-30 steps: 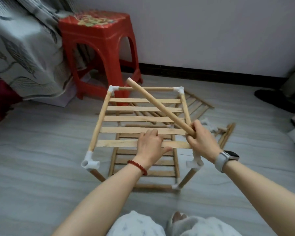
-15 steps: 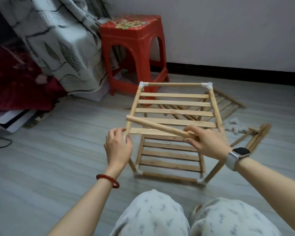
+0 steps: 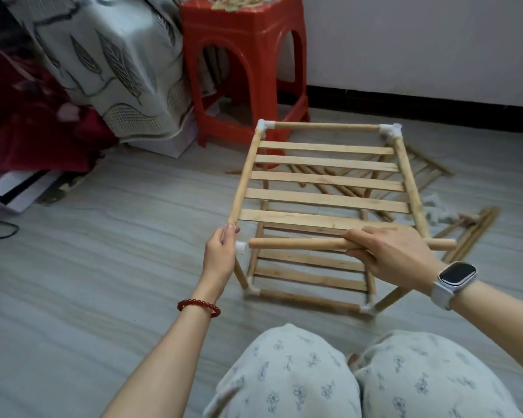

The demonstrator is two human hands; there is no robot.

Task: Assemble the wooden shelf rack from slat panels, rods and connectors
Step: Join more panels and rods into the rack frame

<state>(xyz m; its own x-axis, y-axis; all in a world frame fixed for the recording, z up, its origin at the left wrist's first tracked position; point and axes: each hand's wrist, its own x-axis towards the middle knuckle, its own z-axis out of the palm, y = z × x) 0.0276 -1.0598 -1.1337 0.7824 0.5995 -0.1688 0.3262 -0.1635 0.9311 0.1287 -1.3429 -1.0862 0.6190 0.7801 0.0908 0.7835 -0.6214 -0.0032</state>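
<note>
A half-built wooden rack (image 3: 323, 176) stands on the floor with an upper and a lower slat panel joined by rods and white connectors. My left hand (image 3: 221, 254) grips the rack's near-left corner, fingers around the white connector (image 3: 241, 247) there. My right hand (image 3: 390, 254) is shut on a loose wooden rod (image 3: 296, 244), held level along the rack's near edge. The rod's left end sits just right of that connector, a small gap apart.
A red plastic stool (image 3: 245, 55) stands behind the rack, with a draped patterned cloth (image 3: 103, 61) to its left. Loose rods (image 3: 471, 233), white connectors (image 3: 435, 211) and another slat panel (image 3: 426, 170) lie on the floor to the right. My knees fill the bottom edge.
The rod swung from pointing away up-left to lying level along the rack's near edge. My left hand moved from the front slat to the near-left corner connector.
</note>
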